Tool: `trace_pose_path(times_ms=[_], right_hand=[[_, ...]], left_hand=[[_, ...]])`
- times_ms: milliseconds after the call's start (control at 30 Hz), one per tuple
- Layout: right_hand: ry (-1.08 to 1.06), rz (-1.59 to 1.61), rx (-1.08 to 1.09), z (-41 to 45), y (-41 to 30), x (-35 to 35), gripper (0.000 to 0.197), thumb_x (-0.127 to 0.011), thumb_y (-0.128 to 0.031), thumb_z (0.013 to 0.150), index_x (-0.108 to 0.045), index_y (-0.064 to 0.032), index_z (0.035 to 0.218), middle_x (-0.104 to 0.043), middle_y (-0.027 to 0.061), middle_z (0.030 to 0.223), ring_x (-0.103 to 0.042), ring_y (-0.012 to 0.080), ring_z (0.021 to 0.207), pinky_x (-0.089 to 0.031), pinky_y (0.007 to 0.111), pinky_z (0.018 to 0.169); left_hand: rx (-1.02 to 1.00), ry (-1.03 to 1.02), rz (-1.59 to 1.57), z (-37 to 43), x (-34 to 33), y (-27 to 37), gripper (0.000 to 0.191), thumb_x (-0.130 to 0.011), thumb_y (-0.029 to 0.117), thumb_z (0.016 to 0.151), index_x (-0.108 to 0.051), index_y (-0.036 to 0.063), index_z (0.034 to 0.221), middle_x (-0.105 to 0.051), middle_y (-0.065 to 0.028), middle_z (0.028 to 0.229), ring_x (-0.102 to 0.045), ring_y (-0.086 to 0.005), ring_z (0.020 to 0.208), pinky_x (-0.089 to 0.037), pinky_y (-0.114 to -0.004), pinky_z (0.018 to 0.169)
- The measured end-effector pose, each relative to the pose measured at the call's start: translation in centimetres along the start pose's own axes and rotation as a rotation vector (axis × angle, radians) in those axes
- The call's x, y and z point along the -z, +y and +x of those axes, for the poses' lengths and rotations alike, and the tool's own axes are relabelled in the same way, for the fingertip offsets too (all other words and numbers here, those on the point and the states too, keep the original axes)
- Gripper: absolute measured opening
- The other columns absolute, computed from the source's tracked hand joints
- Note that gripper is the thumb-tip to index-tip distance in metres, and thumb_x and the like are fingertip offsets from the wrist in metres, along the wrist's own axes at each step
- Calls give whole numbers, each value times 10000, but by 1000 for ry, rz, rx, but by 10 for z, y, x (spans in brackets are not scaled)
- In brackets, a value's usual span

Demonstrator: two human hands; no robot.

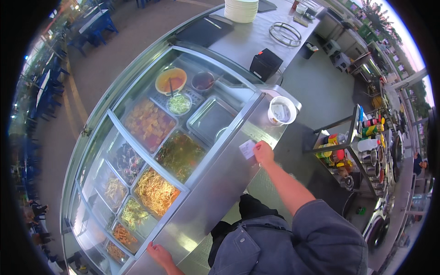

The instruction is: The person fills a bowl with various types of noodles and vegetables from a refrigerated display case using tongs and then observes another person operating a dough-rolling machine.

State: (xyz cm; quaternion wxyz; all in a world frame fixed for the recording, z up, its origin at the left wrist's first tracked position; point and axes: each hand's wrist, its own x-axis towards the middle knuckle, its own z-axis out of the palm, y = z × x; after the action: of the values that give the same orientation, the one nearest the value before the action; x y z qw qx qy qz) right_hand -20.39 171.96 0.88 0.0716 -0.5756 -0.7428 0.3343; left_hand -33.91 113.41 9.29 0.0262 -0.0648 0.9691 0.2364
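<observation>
My right hand point(264, 153) pinches a small paper slip point(246, 149) just above the steel counter ledge point(215, 190). Writing shows on the slip. Beyond that hand, a white tub point(293, 110) with more paper slips in it stands at the ledge's end. My left hand point(160, 255) is low in the view, by the near edge of a glass display case point(187, 188). Its fingers look loosely curled, and no object shows in it. Behind the glass are trays of noodles point(156, 190), a broth with greens point(180, 154) and cut tofu-like pieces point(151, 123).
Past the case, a black box-shaped device point(265, 64), a metal ring stand point(285, 34) and stacked plates point(241, 11) stand on a steel table. To the right, a metal rack point(357, 151) holds bottles and pots. Stools point(340, 60) are farther back.
</observation>
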Motion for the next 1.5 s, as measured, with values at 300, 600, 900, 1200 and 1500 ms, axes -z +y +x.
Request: trace_pose_path(times_ms=[300, 600, 900, 1200, 1500], right_hand=[[-106, 146, 200, 6, 10, 29, 155, -605, -157, 789, -610, -48, 899, -627, 132, 904, -614, 280, 842, -488, 383, 743], [70, 322, 246, 99, 4, 183, 132, -634, -95, 760, -646, -17, 866, -622, 76, 762, -581, 158, 672, -477, 289, 640], [288, 274, 411, 102, 5, 180, 230, -598, -85, 821, -611, -25, 1043, -631, 125, 927, -608, 183, 711, -475, 309, 642], [-240, 197, 499, -44, 64, 102, 210, -584, -195, 841, -642, -46, 977, -649, 121, 905, -624, 229, 741, -497, 354, 684], [-606, -862, 884, -57, 279, 105, 163, -613, -251, 702, -681, -103, 698, -667, 122, 766, -649, 311, 742, -516, 423, 631]], left_hand=[[-63, 27, -24, -68, -15, 86, 338, -467, 1, 807, -490, -40, 1143, -471, -178, 1072, -506, -261, 881, -452, -340, 738], [-79, 5, 168, -113, -23, 40, 327, -478, 0, 774, -495, -67, 1094, -496, -201, 1043, -496, -298, 852, -417, -361, 735], [-131, -24, 171, -149, -38, -7, 281, -565, 68, 761, -575, -38, 1022, -576, -248, 999, -579, -357, 888, -466, -427, 762], [-37, -187, 257, -229, -47, -78, 262, -534, 145, 809, -625, -75, 918, -635, -280, 861, -613, -435, 814, -481, -497, 730], [423, -527, 271, -306, -68, -172, 432, -452, 364, 885, -631, 25, 1083, -601, -269, 1101, -561, -435, 1039, -442, -496, 914]])
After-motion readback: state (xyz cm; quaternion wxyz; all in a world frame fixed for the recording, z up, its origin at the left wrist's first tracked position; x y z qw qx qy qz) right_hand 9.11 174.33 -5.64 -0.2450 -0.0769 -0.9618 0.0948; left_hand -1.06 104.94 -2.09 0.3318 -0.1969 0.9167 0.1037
